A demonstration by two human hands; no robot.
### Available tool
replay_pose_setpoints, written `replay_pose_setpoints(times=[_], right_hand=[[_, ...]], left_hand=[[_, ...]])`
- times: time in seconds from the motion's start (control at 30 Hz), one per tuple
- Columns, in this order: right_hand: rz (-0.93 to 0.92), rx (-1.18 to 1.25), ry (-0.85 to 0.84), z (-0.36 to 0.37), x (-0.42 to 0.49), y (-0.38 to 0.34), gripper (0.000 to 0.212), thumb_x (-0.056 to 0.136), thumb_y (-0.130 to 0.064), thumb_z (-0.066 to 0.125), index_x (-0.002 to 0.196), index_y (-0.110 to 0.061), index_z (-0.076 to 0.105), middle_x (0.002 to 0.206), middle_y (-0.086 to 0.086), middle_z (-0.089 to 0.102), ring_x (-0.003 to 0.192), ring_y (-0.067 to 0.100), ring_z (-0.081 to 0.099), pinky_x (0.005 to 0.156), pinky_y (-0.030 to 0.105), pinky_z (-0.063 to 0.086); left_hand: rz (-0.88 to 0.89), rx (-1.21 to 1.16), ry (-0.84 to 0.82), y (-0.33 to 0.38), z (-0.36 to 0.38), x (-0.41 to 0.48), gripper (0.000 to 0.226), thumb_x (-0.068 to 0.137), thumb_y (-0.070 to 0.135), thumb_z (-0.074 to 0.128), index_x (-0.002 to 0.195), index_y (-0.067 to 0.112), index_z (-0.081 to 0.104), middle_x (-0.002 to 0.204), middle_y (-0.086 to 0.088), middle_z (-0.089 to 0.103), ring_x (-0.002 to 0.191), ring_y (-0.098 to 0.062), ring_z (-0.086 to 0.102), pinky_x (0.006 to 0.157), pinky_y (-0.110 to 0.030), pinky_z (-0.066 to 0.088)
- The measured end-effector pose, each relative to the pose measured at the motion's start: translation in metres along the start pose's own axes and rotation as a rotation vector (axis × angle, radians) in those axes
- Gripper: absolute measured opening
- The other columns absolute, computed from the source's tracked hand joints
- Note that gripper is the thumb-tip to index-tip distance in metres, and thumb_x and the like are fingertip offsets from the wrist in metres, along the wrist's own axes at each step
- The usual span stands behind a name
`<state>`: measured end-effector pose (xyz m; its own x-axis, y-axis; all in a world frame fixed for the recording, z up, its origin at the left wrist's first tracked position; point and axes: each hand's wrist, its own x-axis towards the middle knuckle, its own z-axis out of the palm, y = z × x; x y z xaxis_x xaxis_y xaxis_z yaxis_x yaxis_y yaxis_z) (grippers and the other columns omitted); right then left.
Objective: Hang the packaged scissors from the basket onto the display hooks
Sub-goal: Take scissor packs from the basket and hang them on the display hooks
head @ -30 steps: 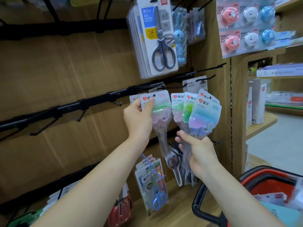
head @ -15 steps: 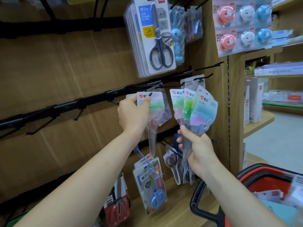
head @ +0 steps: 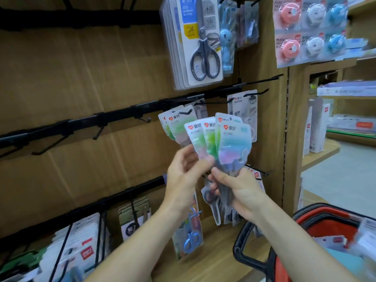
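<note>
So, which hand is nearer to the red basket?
Right. The right hand, gripping the fanned packs, is just up and left of the basket; the left hand is further left, beyond the right hand.

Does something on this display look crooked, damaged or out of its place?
Nothing looks damaged or spilled. Only the two pastel packs on the middle hook hang a little slanted, more than the neighbouring pack. They may be swinging, or the wide lens may bend them.
</note>
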<state>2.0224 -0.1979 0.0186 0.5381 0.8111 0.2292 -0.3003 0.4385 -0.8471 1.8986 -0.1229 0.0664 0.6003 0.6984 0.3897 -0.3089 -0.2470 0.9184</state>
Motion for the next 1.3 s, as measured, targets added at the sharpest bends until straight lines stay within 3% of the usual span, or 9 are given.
replay_pose_setpoints(times=[0.1,0.23,0.37,0.5,0.63,0.83,0.97,1.13,1.3], right_hand=[[0.044,-0.136,-0.094,0.005,-0.004,0.009,0.035,0.079,-0.014,0.076,0.109,0.002,0.071,0.083,0.017,0.067,0.065,0.021,0.062,0.061,0.032,0.051],[0.037,-0.239,-0.153,0.014,-0.01,0.014,0.028,0.091,0.001,0.07,0.119,0.003,0.068,0.095,0.02,0.071,0.07,0.023,0.064,0.06,0.028,0.055],[0.104,-0.342,-0.242,0.017,-0.011,0.011,0.04,0.09,-0.023,0.07,0.128,-0.01,0.065,0.111,0.009,0.075,0.083,0.021,0.069,0.071,0.03,0.057],[0.038,-0.221,-0.048,0.023,-0.004,0.011,0.062,0.087,-0.039,0.077,0.137,-0.013,0.051,0.13,0.007,0.07,0.119,0.026,0.069,0.102,0.049,0.055],[-0.16,-0.292,0.058,0.025,0.003,0.006,0.067,0.077,-0.026,0.091,0.133,-0.01,0.059,0.129,0.01,0.071,0.121,0.03,0.068,0.104,0.053,0.053],[-0.108,-0.118,0.007,0.028,0.0,-0.008,0.047,0.089,-0.012,0.067,0.135,-0.004,0.061,0.13,0.017,0.07,0.121,0.035,0.067,0.104,0.047,0.054],[-0.052,-0.066,-0.012,0.03,0.004,-0.01,0.046,0.096,-0.011,0.058,0.141,-0.003,0.057,0.137,0.019,0.065,0.128,0.036,0.062,0.112,0.053,0.047],[-0.051,-0.056,0.024,0.028,0.01,-0.011,0.043,0.101,-0.011,0.057,0.143,-0.008,0.055,0.136,0.016,0.067,0.123,0.034,0.066,0.1,0.047,0.057],[-0.094,-0.155,0.165,0.023,0.022,-0.023,0.032,0.099,-0.006,0.062,0.13,-0.012,0.063,0.12,0.007,0.075,0.092,0.018,0.072,0.072,0.03,0.055]], left_hand=[[-0.041,-0.002,-0.021,-0.005,0.004,-0.004,0.038,0.084,0.011,0.083,0.119,0.014,0.069,0.108,0.001,0.079,0.093,-0.015,0.077,0.069,-0.027,0.061],[-0.046,-0.095,0.117,-0.016,-0.007,0.001,0.028,0.087,0.003,0.078,0.112,0.016,0.074,0.104,0.003,0.08,0.097,-0.016,0.077,0.079,-0.031,0.063],[-0.041,-0.163,0.143,-0.022,-0.018,0.003,0.028,0.088,0.002,0.076,0.114,0.012,0.075,0.105,0.0,0.08,0.097,-0.018,0.077,0.08,-0.031,0.063],[-0.023,-0.2,0.124,-0.026,-0.025,0.006,0.029,0.087,0.0,0.077,0.114,0.009,0.074,0.106,-0.002,0.08,0.098,-0.019,0.077,0.079,-0.027,0.061],[-0.036,-0.257,0.103,-0.029,-0.024,0.009,0.033,0.083,0.004,0.081,0.114,0.009,0.075,0.105,-0.003,0.08,0.09,-0.014,0.077,0.068,-0.021,0.058],[-0.032,-0.342,0.069,-0.031,-0.029,0.012,0.041,0.078,0.026,0.08,0.117,0.013,0.075,0.112,-0.003,0.079,0.105,-0.022,0.076,0.093,-0.042,0.059],[-0.007,-0.336,0.103,-0.034,-0.038,0.018,0.031,0.085,0.013,0.079,0.115,0.009,0.075,0.11,-0.005,0.079,0.103,-0.025,0.076,0.092,-0.043,0.06],[0.033,-0.313,0.199,-0.035,-0.049,0.022,0.021,0.088,0.006,0.078,0.107,0.015,0.076,0.104,-0.001,0.08,0.097,-0.021,0.077,0.079,-0.036,0.06],[0.098,-0.271,0.289,-0.031,-0.059,0.024,0.021,0.087,0.004,0.079,0.098,0.021,0.075,0.098,0.008,0.08,0.096,-0.015,0.077,0.087,-0.037,0.061]])
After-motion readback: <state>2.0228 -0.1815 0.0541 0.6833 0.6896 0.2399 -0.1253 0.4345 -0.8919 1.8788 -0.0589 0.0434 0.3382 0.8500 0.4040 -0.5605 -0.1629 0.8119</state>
